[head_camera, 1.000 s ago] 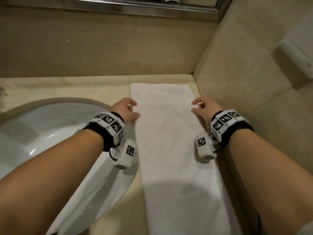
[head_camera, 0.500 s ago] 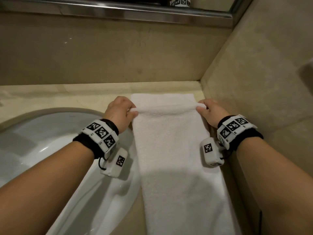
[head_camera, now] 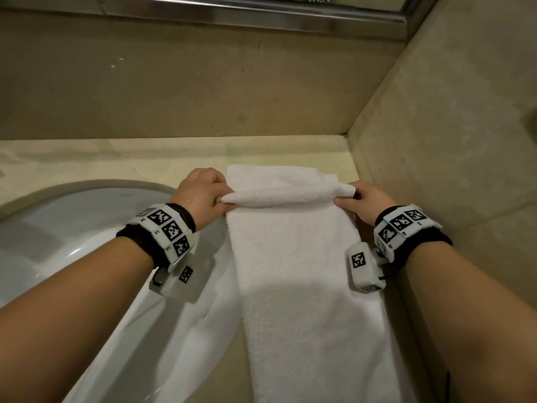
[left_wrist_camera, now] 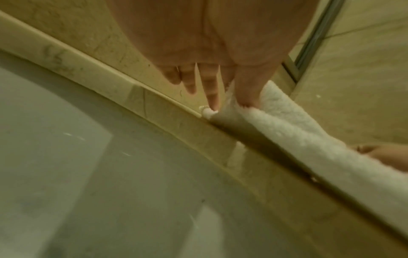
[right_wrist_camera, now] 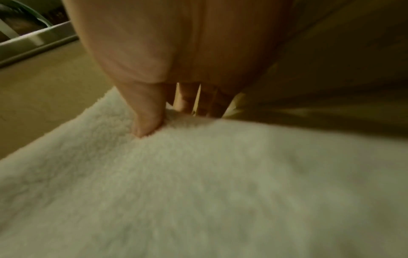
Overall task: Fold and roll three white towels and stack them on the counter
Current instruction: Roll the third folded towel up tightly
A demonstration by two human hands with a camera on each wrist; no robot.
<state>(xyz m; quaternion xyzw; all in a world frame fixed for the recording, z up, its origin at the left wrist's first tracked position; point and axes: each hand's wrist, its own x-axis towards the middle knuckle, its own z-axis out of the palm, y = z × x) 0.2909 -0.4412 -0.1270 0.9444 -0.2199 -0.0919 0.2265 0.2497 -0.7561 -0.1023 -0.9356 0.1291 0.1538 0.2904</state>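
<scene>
- Long white terry towel (head_camera: 296, 280), folded into a narrow strip, lies lengthwise on the pale beige stone counter (head_camera: 122, 161), between the white oval basin (head_camera: 96, 257) on its left and the beige stone side wall (head_camera: 453, 141) on its right.
- Far end of the strip is turned back toward the person into a thin first curl (head_camera: 287, 196); a flat flap of the same towel shows beyond it, near the back wall.
- Left hand (head_camera: 202, 193) pinches the curl's left end: the left wrist view shows the thumb on top of the pile and fingers, slightly apart, behind the edge.
- Right hand (head_camera: 366, 200) grips the curl's right end: the right wrist view shows the thumb (right_wrist_camera: 148, 120) pressed into the pile, the other fingers together behind the fold.
- Curl looks thicker at the right end than the left; judged likely to skew unless evened out.
- Progress, as judged: folding of this towel done, rolling barely begun; most of the strip lies flat and runs out of the bottom of the head view.
- No finished rolls and no other towels in view; cannot tell which of the three this is. Left to do: finish this roll, any remaining towels, then the stacking.
- Steel-edged mirror frame (head_camera: 261, 16) runs above the back wall.
</scene>
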